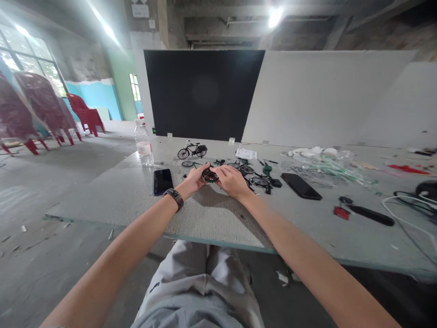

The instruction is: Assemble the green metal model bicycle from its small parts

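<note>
Between my two hands, just over the table's front part, is a small dark model bicycle wheel (209,175). My left hand (195,178) grips its left side with closed fingers. On its right side the fingers of my right hand (231,180) are curled and pressed to it. Green bicycle frame parts and a loose wheel (187,164) lie just behind my left hand. A finished-looking black model bicycle (192,150) stands upright farther back. Several black wheels and small bicycle parts (261,181) are spread beside my right hand.
A dark phone (163,181) and a water bottle (144,145) are at the left. To the right are another phone (301,186), a black-handled tool (372,215), clear plastic wrapping (336,166) and a white cable (406,218). A printed sheet (246,154) lies behind the parts.
</note>
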`<state>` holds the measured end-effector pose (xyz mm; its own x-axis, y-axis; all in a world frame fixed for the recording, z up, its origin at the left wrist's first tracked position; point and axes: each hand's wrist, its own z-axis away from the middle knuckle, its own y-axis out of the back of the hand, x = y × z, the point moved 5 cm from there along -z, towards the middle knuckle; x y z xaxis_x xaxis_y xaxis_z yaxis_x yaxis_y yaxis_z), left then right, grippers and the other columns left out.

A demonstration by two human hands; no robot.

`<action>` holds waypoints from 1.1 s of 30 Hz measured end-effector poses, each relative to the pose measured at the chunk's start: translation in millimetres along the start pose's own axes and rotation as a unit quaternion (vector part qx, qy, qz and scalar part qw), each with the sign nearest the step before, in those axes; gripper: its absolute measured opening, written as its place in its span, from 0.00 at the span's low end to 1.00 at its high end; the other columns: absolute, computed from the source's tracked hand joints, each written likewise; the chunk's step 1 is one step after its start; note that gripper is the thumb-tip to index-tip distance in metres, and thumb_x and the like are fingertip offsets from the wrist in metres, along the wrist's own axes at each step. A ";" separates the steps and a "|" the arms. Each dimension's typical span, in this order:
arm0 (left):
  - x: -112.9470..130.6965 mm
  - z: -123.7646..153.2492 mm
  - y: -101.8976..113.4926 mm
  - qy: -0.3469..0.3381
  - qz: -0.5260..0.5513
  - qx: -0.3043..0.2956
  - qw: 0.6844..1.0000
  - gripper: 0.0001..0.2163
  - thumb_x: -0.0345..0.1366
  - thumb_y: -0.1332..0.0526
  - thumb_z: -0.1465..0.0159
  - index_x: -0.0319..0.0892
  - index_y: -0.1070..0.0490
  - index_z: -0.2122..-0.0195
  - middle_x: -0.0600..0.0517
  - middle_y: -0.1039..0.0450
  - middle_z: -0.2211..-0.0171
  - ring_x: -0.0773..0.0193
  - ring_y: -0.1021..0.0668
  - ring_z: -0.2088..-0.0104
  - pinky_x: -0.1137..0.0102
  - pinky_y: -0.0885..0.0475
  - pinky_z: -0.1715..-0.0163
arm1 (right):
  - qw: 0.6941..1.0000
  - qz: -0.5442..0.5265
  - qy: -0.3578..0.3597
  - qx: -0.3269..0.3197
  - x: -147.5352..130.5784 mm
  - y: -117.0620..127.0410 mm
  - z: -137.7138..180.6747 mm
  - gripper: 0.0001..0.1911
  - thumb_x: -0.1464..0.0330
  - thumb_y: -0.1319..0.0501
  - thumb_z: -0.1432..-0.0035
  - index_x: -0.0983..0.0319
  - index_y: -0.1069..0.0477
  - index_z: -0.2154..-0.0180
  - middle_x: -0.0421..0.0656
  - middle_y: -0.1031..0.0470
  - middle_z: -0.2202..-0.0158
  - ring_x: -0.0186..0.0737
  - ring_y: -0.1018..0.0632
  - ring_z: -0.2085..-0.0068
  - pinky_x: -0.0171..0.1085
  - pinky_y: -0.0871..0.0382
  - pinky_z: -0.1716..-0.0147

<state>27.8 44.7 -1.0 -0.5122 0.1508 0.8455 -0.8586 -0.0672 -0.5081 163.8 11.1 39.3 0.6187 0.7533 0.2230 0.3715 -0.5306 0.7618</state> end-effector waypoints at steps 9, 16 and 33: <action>-1.0 -2.0 2.1 0.000 -0.001 0.017 1.000 0.10 0.35 0.29 0.41 0.37 0.29 0.71 0.51 0.26 0.77 0.67 0.24 0.78 0.74 0.29 0.78 | 1.000 0.010 0.003 -0.003 -0.5 -0.6 0.0 0.18 0.73 0.46 0.35 0.63 0.30 0.45 0.54 0.21 0.52 0.53 0.23 0.49 0.51 0.28 0.48; -0.4 -3.7 3.7 -0.005 0.003 0.022 1.000 0.08 0.33 0.31 0.40 0.38 0.30 0.70 0.53 0.27 0.77 0.68 0.25 0.79 0.74 0.31 0.79 | 0.999 -0.038 0.016 -0.017 0.4 -2.0 -0.5 0.21 0.67 0.40 0.37 0.64 0.32 0.43 0.55 0.24 0.49 0.56 0.25 0.46 0.53 0.29 0.47; -3.3 -6.5 5.4 -0.016 -0.037 -0.004 0.999 0.10 0.37 0.30 0.41 0.38 0.28 0.70 0.51 0.27 0.77 0.67 0.25 0.79 0.74 0.31 0.80 | 0.931 -0.335 -0.145 0.035 17.7 -5.5 2.0 0.13 0.64 0.41 0.36 0.58 0.24 0.53 0.48 0.23 0.54 0.45 0.21 0.57 0.42 0.24 0.59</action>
<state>25.1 50.2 -7.6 -0.4485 0.1241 0.8851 -0.8937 -0.0486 -0.4461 174.1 26.5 37.9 0.3894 0.7934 -0.4679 0.7789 -0.0125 0.6270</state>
